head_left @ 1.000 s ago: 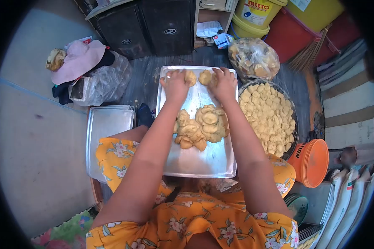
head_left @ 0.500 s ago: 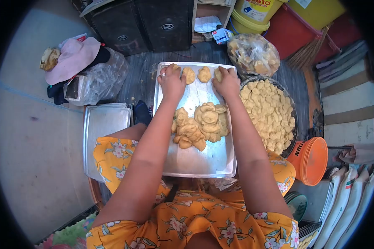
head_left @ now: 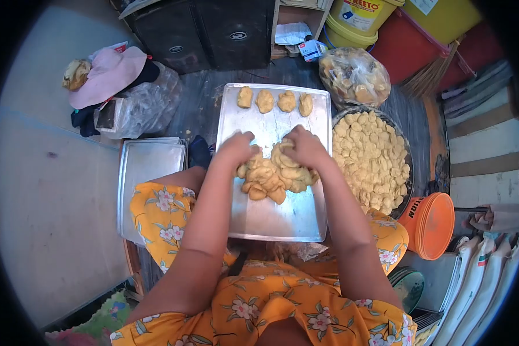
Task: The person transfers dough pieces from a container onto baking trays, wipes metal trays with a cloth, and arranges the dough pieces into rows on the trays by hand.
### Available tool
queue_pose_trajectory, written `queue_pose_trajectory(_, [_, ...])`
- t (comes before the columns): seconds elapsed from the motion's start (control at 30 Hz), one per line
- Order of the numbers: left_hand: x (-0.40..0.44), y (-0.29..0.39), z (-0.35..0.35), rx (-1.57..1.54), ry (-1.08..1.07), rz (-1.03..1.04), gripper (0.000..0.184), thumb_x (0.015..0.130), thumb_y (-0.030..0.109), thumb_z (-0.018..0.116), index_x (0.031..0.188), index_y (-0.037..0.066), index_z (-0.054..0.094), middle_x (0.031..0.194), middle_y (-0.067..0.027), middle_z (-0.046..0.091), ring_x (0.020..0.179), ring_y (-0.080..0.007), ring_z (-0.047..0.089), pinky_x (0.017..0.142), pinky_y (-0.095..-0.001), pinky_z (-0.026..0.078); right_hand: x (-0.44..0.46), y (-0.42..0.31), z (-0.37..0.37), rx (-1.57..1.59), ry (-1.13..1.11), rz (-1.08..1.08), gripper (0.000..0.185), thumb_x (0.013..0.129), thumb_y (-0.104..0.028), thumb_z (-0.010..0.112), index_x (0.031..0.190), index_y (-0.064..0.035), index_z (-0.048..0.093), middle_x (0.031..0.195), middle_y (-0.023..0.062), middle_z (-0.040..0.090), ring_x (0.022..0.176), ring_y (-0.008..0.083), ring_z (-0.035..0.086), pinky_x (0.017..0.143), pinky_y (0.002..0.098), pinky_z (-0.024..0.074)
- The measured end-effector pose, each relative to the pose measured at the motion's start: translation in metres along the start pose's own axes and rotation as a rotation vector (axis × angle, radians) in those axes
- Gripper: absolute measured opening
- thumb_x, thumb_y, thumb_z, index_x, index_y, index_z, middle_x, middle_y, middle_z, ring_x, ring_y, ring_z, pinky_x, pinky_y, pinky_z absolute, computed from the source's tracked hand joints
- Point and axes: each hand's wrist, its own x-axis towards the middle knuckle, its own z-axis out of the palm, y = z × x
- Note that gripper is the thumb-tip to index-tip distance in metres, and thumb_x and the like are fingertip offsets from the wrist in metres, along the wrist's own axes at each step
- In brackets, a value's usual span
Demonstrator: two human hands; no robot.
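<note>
A metal baking tray [head_left: 277, 222] lies before me with a row of several flattened dough pieces [head_left: 264, 101] along its far edge. A heap of soft, yellowish dough lumps [head_left: 264, 177] sits in its middle. At the heap's left upper side, my left hand [head_left: 238, 149] has its fingers curled onto the dough. My right hand [head_left: 307, 149] grips dough at the upper right of the heap. Parts of the fingertips on both hands are hidden against the dough.
A round pan full of dough pieces [head_left: 369, 161] stands right of the tray, with a filled plastic bag [head_left: 354, 78] beyond it. An orange bucket [head_left: 429, 225] is nearer on the right. Stacked metal trays [head_left: 150, 167] lie left; black cabinets [head_left: 213, 37] stand behind.
Both hands have let go of the outer dough pieces at the tray's far edge and come back toward me, onto the heap. The row of pieces now lies uncovered.
</note>
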Motion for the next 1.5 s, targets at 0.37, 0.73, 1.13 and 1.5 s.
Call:
queue_pose_trajectory(0.37, [0.011,-0.018,-0.012,-0.483,0.360,0.091,0.024,0.077,0.015,0.070,0.097,0.002,0.069,0.085,-0.0123,0.063,0.081,-0.0240,0.062,0.075,-0.0363,0.049,0.036,-0.029,0.010,0.484,0.447,0.151,0.047,0.078,-0.032,0.073,0.113,-0.0030,0.062,0.087,0.0205,0.067,0.091,0.0335,0.066,0.080,0.0426,0.0508])
queue_pose_trajectory(0.73, [0.024,-0.049,-0.005,-0.340,0.294,0.052,0.058,0.064,0.020,0.078,0.118,0.007,0.062,0.119,-0.0200,0.052,0.111,-0.0372,0.054,0.093,-0.0400,0.045,-0.020,-0.033,0.016,0.220,0.123,0.120,0.032,0.072,-0.017,0.071,0.100,-0.0051,0.064,0.099,0.0178,0.066,0.098,0.0358,0.063,0.085,0.0420,0.0501])
queue_pose_trajectory(1.13, [-0.028,0.017,-0.012,-0.181,0.188,0.349,0.030,0.078,0.012,0.068,0.108,0.007,0.064,0.114,-0.0111,0.061,0.113,-0.0304,0.054,0.096,-0.0413,0.040,-0.012,-0.053,0.026,0.608,0.282,-0.264,0.038,0.075,-0.001,0.065,0.113,-0.0019,0.060,0.107,0.0124,0.063,0.096,0.0243,0.061,0.087,0.0341,0.0478])
queue_pose_trajectory(1.5, [0.032,0.029,0.026,0.003,0.300,0.399,0.025,0.079,0.009,0.064,0.103,0.004,0.065,0.111,-0.0127,0.062,0.108,-0.0349,0.056,0.094,-0.0407,0.044,-0.023,0.025,0.018,0.271,0.489,0.115,0.040,0.076,-0.015,0.067,0.114,-0.0043,0.064,0.106,0.0196,0.059,0.091,0.0363,0.062,0.083,0.0415,0.0507])
